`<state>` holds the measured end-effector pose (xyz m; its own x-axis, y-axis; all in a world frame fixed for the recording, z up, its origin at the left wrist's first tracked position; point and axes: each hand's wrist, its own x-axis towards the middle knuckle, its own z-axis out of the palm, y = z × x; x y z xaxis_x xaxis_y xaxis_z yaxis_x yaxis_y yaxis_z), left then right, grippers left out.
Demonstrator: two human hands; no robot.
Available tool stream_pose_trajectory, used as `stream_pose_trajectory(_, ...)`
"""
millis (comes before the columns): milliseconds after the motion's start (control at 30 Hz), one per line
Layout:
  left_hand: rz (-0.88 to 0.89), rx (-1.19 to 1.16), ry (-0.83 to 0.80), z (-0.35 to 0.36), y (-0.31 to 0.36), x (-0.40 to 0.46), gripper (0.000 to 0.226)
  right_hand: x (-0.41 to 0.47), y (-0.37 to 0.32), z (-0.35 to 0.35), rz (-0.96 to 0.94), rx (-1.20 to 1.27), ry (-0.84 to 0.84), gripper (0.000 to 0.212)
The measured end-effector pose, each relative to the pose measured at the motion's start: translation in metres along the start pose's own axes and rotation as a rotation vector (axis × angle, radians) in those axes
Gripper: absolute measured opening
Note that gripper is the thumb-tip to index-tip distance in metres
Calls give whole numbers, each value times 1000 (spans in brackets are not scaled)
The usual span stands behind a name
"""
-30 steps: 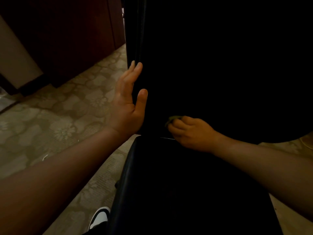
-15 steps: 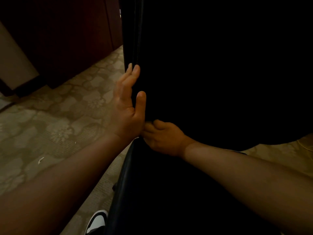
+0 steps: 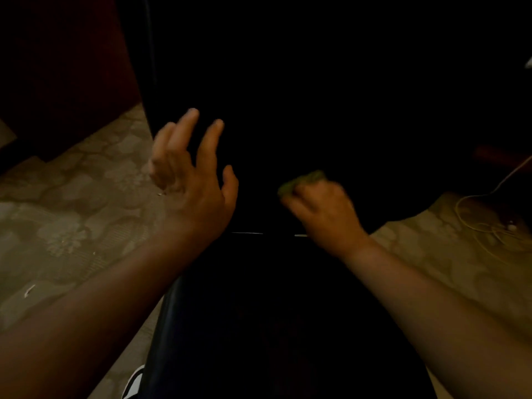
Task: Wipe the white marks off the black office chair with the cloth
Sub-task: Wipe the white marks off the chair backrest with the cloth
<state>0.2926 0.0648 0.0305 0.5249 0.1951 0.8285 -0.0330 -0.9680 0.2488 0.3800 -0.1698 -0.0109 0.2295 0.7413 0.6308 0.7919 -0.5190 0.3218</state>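
Note:
The black office chair (image 3: 316, 96) fills the middle of the view, its backrest upright and its seat below, both very dark. A thin white line (image 3: 247, 233) shows at the seam between backrest and seat. My right hand (image 3: 322, 211) grips a small greenish cloth (image 3: 302, 181) against the lower backrest, blurred by motion. My left hand (image 3: 193, 171) hovers with fingers spread beside the backrest's left edge; whether it touches the chair I cannot tell.
Patterned beige carpet (image 3: 72, 211) lies left and right of the chair. Dark wooden furniture (image 3: 63, 67) stands at the back left. A thin pale cable (image 3: 483, 208) coils on the floor at right. A black-and-white shoe (image 3: 134, 383) peeks out at the bottom.
My right hand with the cloth has moved right, away from my left hand. My left hand has come off the backrest edge and its fingers have spread. The view has shifted.

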Motion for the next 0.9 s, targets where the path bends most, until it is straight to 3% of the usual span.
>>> stream_pose_trajectory(67, 85, 15, -51, 5, 8, -3, 56, -37, 8, 0, -72, -51, -128, 34)
stream_pose_trajectory(133, 133, -13, -82, 11, 14, -3, 55, -43, 34, -21, 51, -57, -119, 21)
stream_pose_trajectory(233, 253, -61, -132, 24, 24, 2, 54, -30, 75, -61, 403, -28, 93, 5)
stream_pose_trajectory(333, 362, -90, -183, 37, 39, 5, 54, -23, 91, -73, 671, -92, 428, 24)
stream_pose_trajectory(400, 390, -90, -210, 43, 46, 5, 57, -28, 76, -56, 724, -91, 486, 30)
stream_pose_trajectory(533, 444, -49, -227, 50, 56, 5, 62, -72, 14, 9, 501, 57, 172, 34)
stream_pose_trajectory(600, 484, -36, -216, 52, 57, 5, 62, -86, 0, 20, 512, 110, 114, 37)
stream_pose_trajectory(700, 484, -36, -200, 56, 56, 5, 62, -77, 15, 0, 683, 93, 267, 32)
stream_pose_trajectory(800, 468, -23, -198, 60, 58, 4, 63, -62, 36, -28, 939, 143, 535, 36)
stream_pose_trajectory(900, 465, -32, -209, 62, 60, 5, 64, -43, 33, -33, 1225, 241, 807, 26)
